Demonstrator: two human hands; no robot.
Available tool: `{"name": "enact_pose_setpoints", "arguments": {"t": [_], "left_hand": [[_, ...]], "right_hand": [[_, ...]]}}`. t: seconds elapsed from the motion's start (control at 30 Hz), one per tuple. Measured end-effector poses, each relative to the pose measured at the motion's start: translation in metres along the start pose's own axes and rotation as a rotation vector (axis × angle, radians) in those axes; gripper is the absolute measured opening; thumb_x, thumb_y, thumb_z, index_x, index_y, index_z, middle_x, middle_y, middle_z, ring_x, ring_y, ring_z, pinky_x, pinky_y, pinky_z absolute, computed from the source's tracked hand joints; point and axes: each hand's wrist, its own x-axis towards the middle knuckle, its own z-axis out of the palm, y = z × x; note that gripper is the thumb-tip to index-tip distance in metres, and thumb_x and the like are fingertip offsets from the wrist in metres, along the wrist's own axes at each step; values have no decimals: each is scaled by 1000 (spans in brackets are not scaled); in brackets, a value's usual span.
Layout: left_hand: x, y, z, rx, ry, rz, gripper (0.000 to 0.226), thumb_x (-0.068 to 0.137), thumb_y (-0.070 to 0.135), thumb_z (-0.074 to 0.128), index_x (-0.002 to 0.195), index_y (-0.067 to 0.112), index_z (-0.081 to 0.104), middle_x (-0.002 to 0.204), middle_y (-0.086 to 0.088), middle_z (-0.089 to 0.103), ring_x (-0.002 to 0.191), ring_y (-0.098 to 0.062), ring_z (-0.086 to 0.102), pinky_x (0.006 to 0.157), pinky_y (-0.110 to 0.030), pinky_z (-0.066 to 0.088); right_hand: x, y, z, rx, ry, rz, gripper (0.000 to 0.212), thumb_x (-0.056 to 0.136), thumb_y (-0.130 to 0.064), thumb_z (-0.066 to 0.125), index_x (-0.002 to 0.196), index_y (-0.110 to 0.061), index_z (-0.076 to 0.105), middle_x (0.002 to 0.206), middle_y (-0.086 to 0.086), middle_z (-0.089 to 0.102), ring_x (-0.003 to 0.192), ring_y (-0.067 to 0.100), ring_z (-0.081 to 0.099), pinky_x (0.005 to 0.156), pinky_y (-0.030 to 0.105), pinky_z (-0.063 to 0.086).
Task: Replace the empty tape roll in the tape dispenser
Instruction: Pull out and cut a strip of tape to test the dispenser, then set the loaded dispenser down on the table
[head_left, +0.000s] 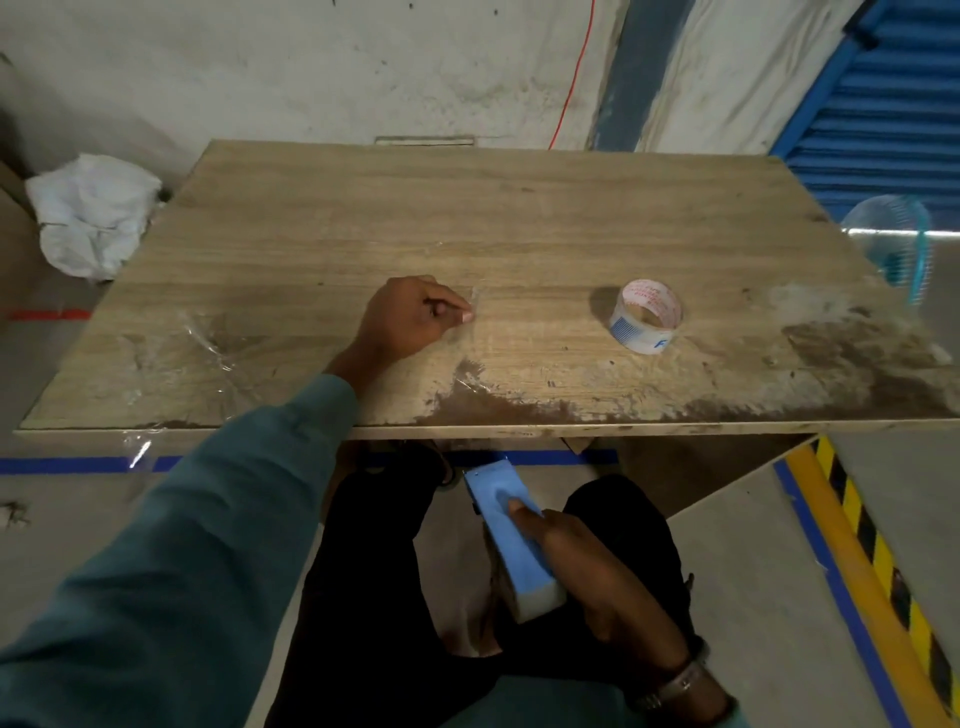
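The right hand (576, 551) has its grip closed around the blue tape dispenser (511, 540), holding it low over the lap, below the near edge of the desk (519, 208), with the thumb pressed on the blue top face. The left hand (410, 317) rests on the desk near its middle, fingers curled and the fingertips pinched together against the wood; whether they pinch anything cannot be told. A roll of clear tape (645, 315) with red and blue print lies on the desk to the right of that hand, well apart from it. A crumpled white sack (88, 218) lies on the floor past the desk's far left corner.
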Motion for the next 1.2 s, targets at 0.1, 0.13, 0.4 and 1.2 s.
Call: {"name": "enact_pose_setpoints", "arguments": {"t": [0.1, 0.13, 0.4, 1.2], "left_hand": [[-4, -1, 0, -12, 13, 3, 17, 83, 40, 83, 97, 30, 84, 79, 14, 71, 67, 1, 58, 64, -22, 44], [-4, -1, -1, -4, 14, -3, 14, 84, 39, 82, 96, 30, 84, 80, 15, 70, 68, 1, 59, 65, -23, 44], [-12, 4, -3, -156, -83, -57, 23, 87, 41, 59, 90, 53, 78, 97, 13, 70, 101, -17, 67, 100, -42, 50], [-16, 5, -2, -38, 41, -96, 17, 76, 40, 89, 92, 36, 83, 84, 15, 73, 73, -5, 65, 69, -22, 50]], "right_hand": [[-26, -12, -11, -43, -33, -17, 55, 82, -72, 67, 103, -22, 78, 95, 0, 83, 93, 20, 79, 97, 39, 58], [-35, -17, -16, -41, -46, -26, 51, 83, -69, 69, 101, -22, 80, 93, 1, 84, 91, 20, 78, 94, 37, 57], [-87, -54, -67, 18, 103, -231, 41, 83, -52, 77, 99, -15, 80, 73, 5, 79, 60, 19, 72, 61, 31, 54], [83, -192, -54, -1071, 1045, -773, 39, 92, -32, 56, 117, -2, 62, 110, 19, 72, 101, 40, 66, 90, 48, 53]]}}
